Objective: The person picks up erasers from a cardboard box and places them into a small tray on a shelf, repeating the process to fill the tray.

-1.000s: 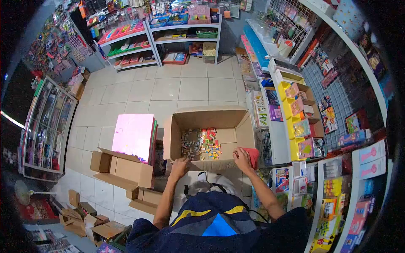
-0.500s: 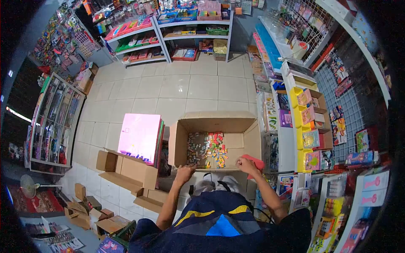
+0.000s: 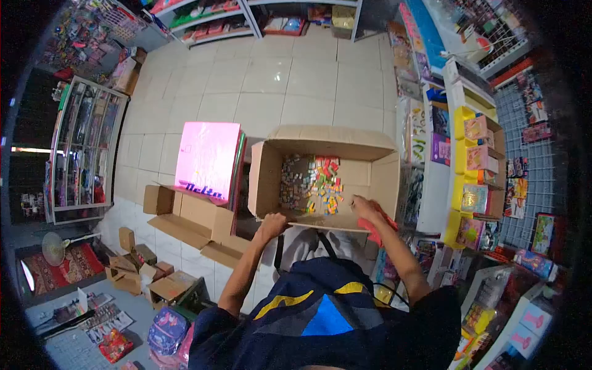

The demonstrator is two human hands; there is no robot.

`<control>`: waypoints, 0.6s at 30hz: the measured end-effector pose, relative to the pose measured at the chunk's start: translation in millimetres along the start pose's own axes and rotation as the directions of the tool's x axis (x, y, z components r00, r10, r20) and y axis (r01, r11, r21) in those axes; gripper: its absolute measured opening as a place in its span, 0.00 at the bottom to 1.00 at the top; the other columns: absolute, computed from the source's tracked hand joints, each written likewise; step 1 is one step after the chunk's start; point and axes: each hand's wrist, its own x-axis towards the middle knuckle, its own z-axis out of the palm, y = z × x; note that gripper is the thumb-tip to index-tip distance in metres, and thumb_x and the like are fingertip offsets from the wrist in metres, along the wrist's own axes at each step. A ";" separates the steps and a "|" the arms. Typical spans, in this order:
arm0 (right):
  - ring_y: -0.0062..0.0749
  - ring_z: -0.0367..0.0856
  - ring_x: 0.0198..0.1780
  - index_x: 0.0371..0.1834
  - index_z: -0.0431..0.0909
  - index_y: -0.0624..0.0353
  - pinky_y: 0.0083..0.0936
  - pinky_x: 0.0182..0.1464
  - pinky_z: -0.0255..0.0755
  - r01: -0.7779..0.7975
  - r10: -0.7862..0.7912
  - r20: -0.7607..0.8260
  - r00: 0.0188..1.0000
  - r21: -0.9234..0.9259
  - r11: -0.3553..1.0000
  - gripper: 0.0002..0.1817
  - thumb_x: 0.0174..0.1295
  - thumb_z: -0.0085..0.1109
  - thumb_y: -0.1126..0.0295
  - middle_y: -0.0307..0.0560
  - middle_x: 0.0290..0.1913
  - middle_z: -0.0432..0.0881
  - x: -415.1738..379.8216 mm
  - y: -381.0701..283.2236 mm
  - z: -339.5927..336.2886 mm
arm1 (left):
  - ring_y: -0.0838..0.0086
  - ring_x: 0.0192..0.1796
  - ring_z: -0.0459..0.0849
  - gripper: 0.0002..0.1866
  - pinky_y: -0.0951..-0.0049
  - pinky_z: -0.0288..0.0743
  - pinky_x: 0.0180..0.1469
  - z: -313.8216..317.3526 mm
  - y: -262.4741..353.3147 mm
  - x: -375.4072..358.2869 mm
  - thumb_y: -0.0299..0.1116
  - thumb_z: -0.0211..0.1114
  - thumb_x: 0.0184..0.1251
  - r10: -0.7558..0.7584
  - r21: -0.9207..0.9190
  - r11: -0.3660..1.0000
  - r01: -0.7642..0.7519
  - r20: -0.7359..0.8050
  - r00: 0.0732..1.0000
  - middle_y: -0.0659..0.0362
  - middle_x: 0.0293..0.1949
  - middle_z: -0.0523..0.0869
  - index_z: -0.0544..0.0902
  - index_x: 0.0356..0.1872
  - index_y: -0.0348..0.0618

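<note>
An open cardboard box [image 3: 385, 176] stands in front of me, with many small colourful pieces [image 3: 320, 182] lying loose on its bottom, mostly at the left and middle. My left hand [image 3: 272, 226] is closed on the near rim, close to the left corner. Over the near right part of that rim, my right hand [image 3: 366, 209] has its fingers curled, reaching slightly inside. A red cloth-like thing [image 3: 383, 227] hangs from the right hand, partly hidden under the wrist. The small pieces are too tiny to name.
Left of the box stands a pink panel stack [image 3: 209, 154] behind an opened carton [image 3: 185, 222]. Goods shelves [image 3: 459, 154] run close along the right. A glass cabinet [image 3: 86, 148], a fan [image 3: 54, 248] and a purple backpack [image 3: 168, 330] are on the left.
The view has tilted downward, so things sit higher in it. My right hand has moved inward over the box rim with the red cloth. My left hand stays on the rim.
</note>
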 end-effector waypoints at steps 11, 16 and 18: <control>0.43 0.80 0.33 0.24 0.79 0.61 0.36 0.38 0.73 -0.189 0.200 0.274 0.941 -0.067 0.980 0.07 0.48 0.55 0.69 0.56 0.30 0.81 91.3 19.1 92.3 | 0.62 0.30 0.83 0.13 0.60 0.72 0.29 -10.9 0.8 7.2 0.35 0.55 0.57 -0.045 0.018 0.999 0.044 0.102 0.994 0.55 0.27 0.83 0.82 0.42 0.63; 0.47 0.80 0.39 0.32 0.79 0.62 0.41 0.42 0.73 -0.350 0.388 0.360 0.849 -0.168 0.921 0.13 0.53 0.48 0.65 0.59 0.38 0.80 98.2 8.1 102.9 | 0.64 0.29 0.82 0.17 0.60 0.72 0.29 -12.4 3.2 3.8 0.32 0.55 0.57 -0.044 -0.031 0.998 0.047 0.086 0.995 0.58 0.29 0.83 0.80 0.46 0.67; 0.49 0.80 0.41 0.33 0.79 0.61 0.42 0.44 0.73 -0.504 0.523 0.201 0.828 -0.141 0.852 0.14 0.54 0.46 0.65 0.60 0.39 0.80 96.2 39.7 141.4 | 0.64 0.30 0.82 0.18 0.61 0.71 0.29 -16.4 3.3 3.5 0.31 0.54 0.58 -0.030 -0.035 0.999 0.031 0.047 0.998 0.58 0.30 0.83 0.79 0.48 0.68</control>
